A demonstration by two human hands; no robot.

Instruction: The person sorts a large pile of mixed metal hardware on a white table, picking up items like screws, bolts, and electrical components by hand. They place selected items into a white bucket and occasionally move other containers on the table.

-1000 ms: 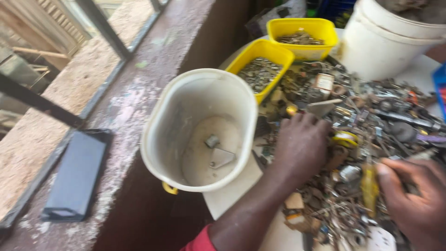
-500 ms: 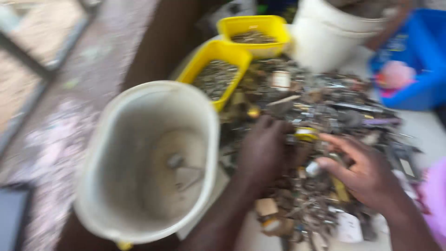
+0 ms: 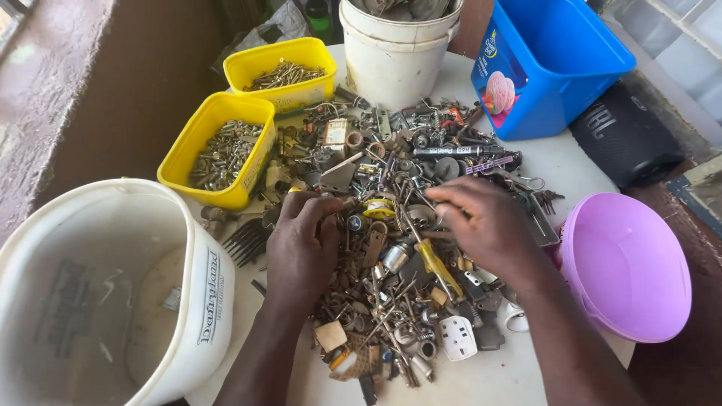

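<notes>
Both your hands lie spread, palms down, on a heap of small metal scrap [image 3: 406, 225] in the middle of the white bench [image 3: 511, 376].

Your left hand [image 3: 302, 242] and right hand [image 3: 485, 222] rest apart, fingers loose; I cannot tell if either pinches anything. The heap is rusty, jagged bits. Two yellow plastic tubs [image 3: 214, 150] of screws sit at the far left edge, a smooth white bucket [image 3: 105, 301] at the near left corner, and a round purple bowl [image 3: 624, 263] by the right edge.

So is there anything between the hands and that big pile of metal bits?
No, nothing visible. The left hand and the right hand both rest directly on the pile of metal bits on the white table.
</notes>
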